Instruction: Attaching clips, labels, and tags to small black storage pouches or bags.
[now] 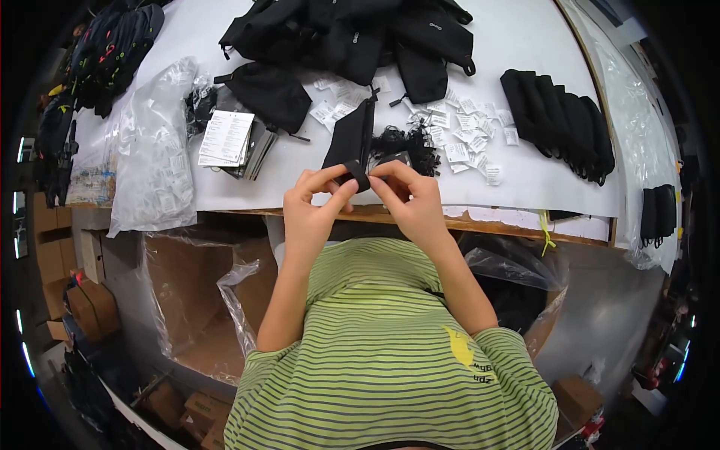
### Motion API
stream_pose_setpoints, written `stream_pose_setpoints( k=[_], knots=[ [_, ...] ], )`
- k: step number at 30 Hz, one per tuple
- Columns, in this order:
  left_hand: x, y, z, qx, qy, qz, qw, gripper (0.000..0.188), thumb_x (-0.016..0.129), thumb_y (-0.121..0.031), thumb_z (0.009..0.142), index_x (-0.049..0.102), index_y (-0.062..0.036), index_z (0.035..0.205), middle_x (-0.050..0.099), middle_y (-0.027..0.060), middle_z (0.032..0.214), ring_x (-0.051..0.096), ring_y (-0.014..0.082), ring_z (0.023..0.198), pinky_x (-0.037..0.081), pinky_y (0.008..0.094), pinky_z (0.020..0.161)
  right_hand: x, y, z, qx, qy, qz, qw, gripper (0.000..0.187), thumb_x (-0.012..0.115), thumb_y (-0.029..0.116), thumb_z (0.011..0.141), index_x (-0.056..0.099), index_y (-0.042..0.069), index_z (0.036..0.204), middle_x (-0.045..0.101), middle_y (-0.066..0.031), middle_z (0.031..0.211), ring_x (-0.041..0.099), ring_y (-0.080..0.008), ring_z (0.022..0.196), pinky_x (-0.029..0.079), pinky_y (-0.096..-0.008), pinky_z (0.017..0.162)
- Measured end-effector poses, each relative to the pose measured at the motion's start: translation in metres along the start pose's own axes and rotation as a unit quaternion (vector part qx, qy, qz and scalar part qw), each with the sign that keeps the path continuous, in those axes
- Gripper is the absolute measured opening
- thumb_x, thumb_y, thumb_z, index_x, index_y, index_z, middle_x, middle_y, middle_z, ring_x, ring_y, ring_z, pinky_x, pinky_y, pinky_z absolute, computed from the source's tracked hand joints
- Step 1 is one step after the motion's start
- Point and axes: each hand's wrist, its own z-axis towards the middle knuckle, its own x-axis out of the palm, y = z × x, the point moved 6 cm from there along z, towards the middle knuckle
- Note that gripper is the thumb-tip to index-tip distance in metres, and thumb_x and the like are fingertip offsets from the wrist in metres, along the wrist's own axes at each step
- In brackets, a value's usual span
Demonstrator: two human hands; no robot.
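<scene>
Fingers (324, 176) of the left hand (309, 206) and right hand (417, 202) pinch a black pouch (347, 142) mid-frame; it looks light, floppy, best held by its lower end.

Pouch (346, 141) surf.: matt cloth

The white table (540, 191) carries black pouches (345, 37) (some heaped) and labels (466, 121).

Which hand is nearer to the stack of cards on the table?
Left. The left hand is to the right of the stack of cards, lower in view; the right hand is farther right, past the left.
</scene>
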Motion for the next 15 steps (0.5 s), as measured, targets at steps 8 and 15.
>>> stream_pose_setpoints(
  k=[8,15],
  knots=[
    [-0.011,-0.008,-0.004,0.043,-0.012,0.07,0.997,0.014,0.073,-0.003,0.072,0.07,-0.0005,0.086,0.054,0.0014,0.067,0.047,0.0099,0.066,0.039,0.0226,0.057,0.011,0.019,-0.005,-0.149,0.028,-0.148,0.977,0.01,0.065,0.01,0.08,0.065,0.007,0.089,0.06,-0.0061,0.067,0.057,-0.0236,0.055,0.044,-0.0323,0.051],
    [-0.009,-0.026,-0.007,0.094,0.003,0.088,0.992,0.009,0.071,-0.001,0.074,0.066,-0.0002,0.081,0.057,0.0038,0.082,0.049,0.0103,0.07,0.041,0.0228,0.06,0.014,0.011,-0.011,-0.1,0.044,-0.047,0.993,0.008,0.065,0.008,0.083,0.061,0.008,0.09,0.056,-0.0032,0.066,0.054,-0.0144,0.055,0.042,-0.0274,0.051]
  ],
)
